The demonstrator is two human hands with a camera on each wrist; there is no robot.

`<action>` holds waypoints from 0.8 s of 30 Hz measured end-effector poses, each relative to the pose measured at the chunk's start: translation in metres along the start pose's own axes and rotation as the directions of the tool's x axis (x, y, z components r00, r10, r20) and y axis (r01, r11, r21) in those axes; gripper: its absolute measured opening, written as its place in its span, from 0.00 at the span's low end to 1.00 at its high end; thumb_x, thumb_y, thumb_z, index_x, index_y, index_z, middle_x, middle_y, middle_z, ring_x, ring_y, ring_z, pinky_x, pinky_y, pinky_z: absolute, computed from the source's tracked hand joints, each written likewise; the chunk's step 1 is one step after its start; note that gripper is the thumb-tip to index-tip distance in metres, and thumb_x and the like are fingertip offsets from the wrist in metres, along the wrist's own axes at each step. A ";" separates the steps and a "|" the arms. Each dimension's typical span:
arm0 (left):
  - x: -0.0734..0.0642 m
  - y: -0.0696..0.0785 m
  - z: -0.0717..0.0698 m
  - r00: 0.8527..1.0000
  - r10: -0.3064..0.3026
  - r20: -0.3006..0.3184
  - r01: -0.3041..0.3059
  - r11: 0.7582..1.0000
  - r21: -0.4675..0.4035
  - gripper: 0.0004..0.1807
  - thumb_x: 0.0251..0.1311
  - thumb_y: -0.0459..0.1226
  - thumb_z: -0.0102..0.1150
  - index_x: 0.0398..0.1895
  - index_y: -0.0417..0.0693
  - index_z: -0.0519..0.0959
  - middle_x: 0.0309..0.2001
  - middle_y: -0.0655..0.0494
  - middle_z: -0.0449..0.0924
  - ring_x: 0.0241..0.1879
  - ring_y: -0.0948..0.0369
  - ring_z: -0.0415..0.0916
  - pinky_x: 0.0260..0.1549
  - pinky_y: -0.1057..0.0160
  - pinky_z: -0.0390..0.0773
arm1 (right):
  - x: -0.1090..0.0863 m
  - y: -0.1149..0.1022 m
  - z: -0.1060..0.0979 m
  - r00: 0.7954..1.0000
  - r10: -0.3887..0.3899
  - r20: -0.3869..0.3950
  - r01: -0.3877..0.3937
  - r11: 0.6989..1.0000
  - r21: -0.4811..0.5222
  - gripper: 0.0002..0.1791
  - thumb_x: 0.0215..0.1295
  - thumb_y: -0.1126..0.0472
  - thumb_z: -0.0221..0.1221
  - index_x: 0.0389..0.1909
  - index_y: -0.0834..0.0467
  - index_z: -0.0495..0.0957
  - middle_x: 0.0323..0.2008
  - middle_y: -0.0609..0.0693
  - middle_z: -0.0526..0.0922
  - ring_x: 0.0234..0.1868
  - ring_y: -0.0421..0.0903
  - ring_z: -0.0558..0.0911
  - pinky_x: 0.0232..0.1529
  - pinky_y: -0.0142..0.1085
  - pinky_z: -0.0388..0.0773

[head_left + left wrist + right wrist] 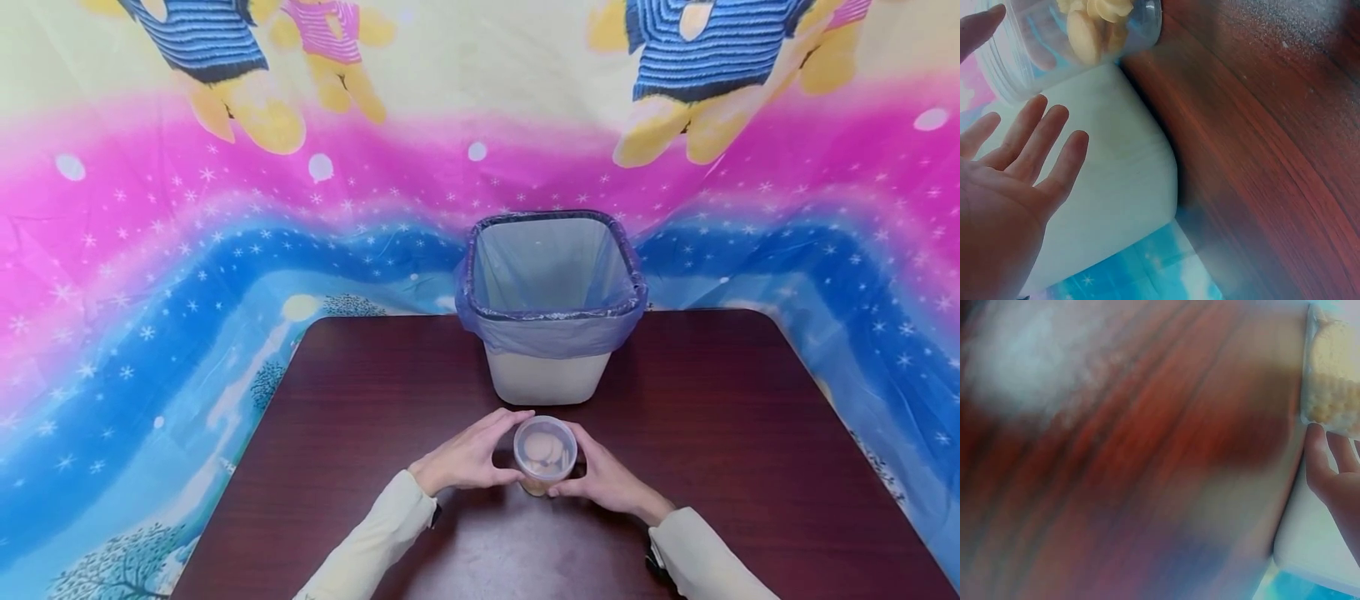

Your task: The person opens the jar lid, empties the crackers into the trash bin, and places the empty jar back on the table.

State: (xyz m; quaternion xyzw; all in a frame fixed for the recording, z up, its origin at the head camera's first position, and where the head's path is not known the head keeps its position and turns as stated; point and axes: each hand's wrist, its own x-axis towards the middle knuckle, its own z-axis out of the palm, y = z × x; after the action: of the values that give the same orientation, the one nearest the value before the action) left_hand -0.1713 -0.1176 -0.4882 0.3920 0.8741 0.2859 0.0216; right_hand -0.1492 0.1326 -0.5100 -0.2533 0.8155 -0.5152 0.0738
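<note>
A clear plastic jar of cookies (542,471) is upright over the table between both hands in the head view. Round, pale cookies show through its top. My left hand (474,452) holds its left side, fingers at the far side and thumb at the near side. From the right, my right hand (606,473) grips it with the thumb in front and fingers behind. The left wrist view has the jar (1141,40) at the top, its ridged rim beside the left fingertips (1075,145). Only part of the jar (1335,375) enters the right wrist view, touching a right fingertip (1315,434).
Just behind the jar stands a white bin (551,379) with a translucent bluish liner (558,337) folded over its rim. Both are near the back of the dark reddish wooden table (360,392). A printed cloth (405,179) hangs around the table's back and sides.
</note>
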 end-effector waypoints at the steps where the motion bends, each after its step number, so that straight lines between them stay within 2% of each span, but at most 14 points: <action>1: 0.000 0.000 0.000 1.000 -0.005 -0.001 0.005 1.000 0.003 0.45 0.50 0.46 0.71 0.71 0.48 0.61 0.60 0.54 0.72 0.60 0.63 0.70 0.62 0.63 0.70 | 0.000 0.000 0.000 1.000 0.002 0.000 -0.002 1.000 -0.002 0.49 0.41 0.64 0.76 0.66 0.62 0.63 0.60 0.58 0.75 0.59 0.56 0.75 0.57 0.30 0.69; 7: 0.002 -0.003 -0.001 1.000 -0.015 -0.008 0.015 1.000 0.005 0.44 0.50 0.46 0.72 0.70 0.47 0.63 0.56 0.54 0.75 0.58 0.64 0.71 0.61 0.62 0.70 | -0.001 0.002 0.000 1.000 0.001 0.004 -0.001 1.000 -0.001 0.49 0.40 0.63 0.76 0.66 0.61 0.63 0.60 0.58 0.75 0.59 0.56 0.75 0.58 0.31 0.70; 14: 0.003 -0.004 0.000 1.000 -0.014 -0.007 0.014 1.000 0.000 0.44 0.50 0.46 0.72 0.70 0.46 0.63 0.57 0.54 0.75 0.58 0.64 0.71 0.61 0.62 0.70 | -0.001 0.003 -0.001 1.000 -0.007 0.008 0.007 1.000 0.001 0.49 0.40 0.63 0.76 0.66 0.61 0.63 0.60 0.58 0.76 0.59 0.56 0.76 0.57 0.35 0.71; 24: 0.007 -0.003 -0.001 1.000 0.001 0.003 -0.001 1.000 0.006 0.46 0.47 0.48 0.74 0.69 0.46 0.64 0.60 0.54 0.73 0.60 0.64 0.70 0.62 0.64 0.69 | 0.000 0.002 -0.001 1.000 -0.001 0.012 0.000 1.000 0.006 0.49 0.40 0.64 0.76 0.65 0.62 0.63 0.59 0.58 0.76 0.59 0.56 0.75 0.58 0.32 0.69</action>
State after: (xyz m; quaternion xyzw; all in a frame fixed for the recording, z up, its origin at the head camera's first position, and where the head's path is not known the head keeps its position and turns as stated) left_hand -0.1788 -0.1147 -0.4878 0.3928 0.8748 0.2828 0.0219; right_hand -0.1505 0.1344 -0.5114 -0.2564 0.8135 -0.5160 0.0792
